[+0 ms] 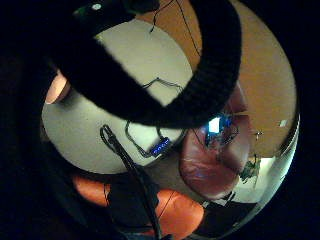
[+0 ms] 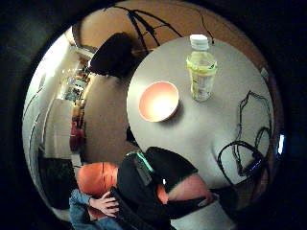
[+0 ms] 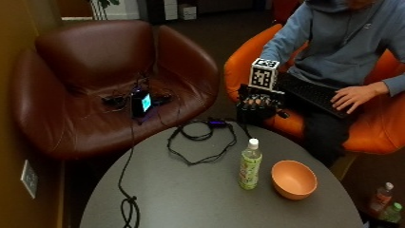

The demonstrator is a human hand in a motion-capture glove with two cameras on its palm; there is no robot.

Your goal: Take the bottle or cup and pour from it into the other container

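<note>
Bottle (image 3: pixel 250 164) stands capped and upright on the round table (image 3: pixel 183 199), just beside the orange bowl (image 3: pixel 294 179). Your gloved right hand (image 3: pixel 256 108) hovers at the table's edge, holding nothing, fingers hanging relaxed. Nothing is picked up yet; reach in and grasp the bottle.

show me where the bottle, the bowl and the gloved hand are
bottle (image 3: pixel 250 168): outside view, on its label.
bowl (image 3: pixel 294 178): outside view, on its inner wall.
gloved hand (image 3: pixel 258 107): outside view, on the back of the glove.

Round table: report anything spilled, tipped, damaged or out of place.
Nothing stands out. The bottle stands upright with its cap on beside the upright, empty orange bowl. No spill shows on the table, only loose black cables.
</note>
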